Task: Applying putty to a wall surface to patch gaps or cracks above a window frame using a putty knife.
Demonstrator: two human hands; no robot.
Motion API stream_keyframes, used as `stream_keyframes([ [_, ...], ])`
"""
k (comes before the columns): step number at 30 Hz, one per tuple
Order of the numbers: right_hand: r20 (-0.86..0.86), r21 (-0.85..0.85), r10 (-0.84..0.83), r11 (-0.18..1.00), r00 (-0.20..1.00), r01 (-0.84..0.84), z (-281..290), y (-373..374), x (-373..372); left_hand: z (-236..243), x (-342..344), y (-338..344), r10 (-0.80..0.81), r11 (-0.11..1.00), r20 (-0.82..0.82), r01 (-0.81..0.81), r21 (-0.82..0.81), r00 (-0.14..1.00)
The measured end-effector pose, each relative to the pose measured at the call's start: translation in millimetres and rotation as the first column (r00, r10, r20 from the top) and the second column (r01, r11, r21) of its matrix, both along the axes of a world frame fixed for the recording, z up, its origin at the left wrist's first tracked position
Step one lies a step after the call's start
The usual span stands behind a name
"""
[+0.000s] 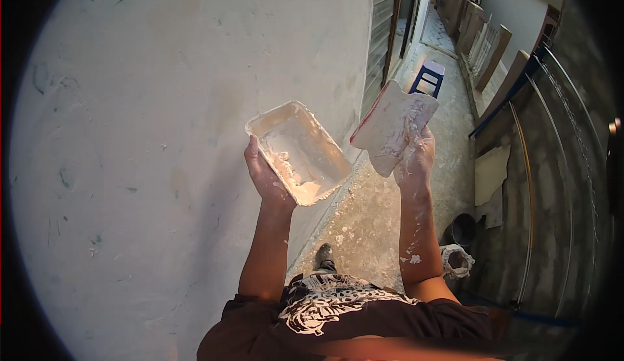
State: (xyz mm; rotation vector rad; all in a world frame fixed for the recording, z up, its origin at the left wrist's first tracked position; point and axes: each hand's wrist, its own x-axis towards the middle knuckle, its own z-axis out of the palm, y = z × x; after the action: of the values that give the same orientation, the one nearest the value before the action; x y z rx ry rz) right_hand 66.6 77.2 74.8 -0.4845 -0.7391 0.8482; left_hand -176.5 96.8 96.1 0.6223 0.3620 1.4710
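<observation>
The left hand (268,180) grips a paste-smeared tray (302,136) by its side, the long axis slanting from upper left to lower right, hollow facing the camera. The right hand (418,162) clasps a caked spreader (395,121) (its fingertips seem hidden behind), red edge toward the pale wall (162,101). Beyond stands a blue stool (428,78).

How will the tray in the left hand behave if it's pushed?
The tray will probably stay stiff: its raised walls hold a rectangular shape. It is likely fairly light, with only patches of paste inside. Its smeared rim could feel slippery to the left hand.
</observation>
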Motion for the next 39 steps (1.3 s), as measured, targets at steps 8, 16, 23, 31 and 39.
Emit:
stream_keyframes([
  [8, 0.123, -0.013, -0.213, 0.976, 0.969, 0.216, -25.7, 21.2, 15.9, -30.4, 58.5, 70.5, -0.212, 0.974, 0.069, 0.217, -0.066, 0.975],
  [16, 0.704, -0.177, -0.252, 0.843, 0.663, 0.508, 13.5, 28.6, 70.1, -52.2, 137.2, 135.7, -0.388, 0.921, -0.045, 0.389, 0.005, 0.92],
  [23, 0.859, -0.273, -0.099, 0.741, 0.502, 0.613, 28.1, 61.1, 203.5, -70.9, 251.2, 189.7, -0.478, 0.876, -0.024, 0.479, 0.053, 0.878],
  [31, 0.978, -0.201, 0.192, 0.765, 0.082, 0.612, 43.1, 99.6, 368.0, -64.0, 413.6, 242.9, -0.608, 0.784, -0.255, 0.62, -0.041, 0.752],
  [39, 0.911, 0.264, -0.014, 0.786, -0.411, 0.559, 76.3, 199.5, 500.6, -53.4, 572.3, 274.4, -0.614, 0.783, -0.238, 0.618, -0.068, 0.753],
])
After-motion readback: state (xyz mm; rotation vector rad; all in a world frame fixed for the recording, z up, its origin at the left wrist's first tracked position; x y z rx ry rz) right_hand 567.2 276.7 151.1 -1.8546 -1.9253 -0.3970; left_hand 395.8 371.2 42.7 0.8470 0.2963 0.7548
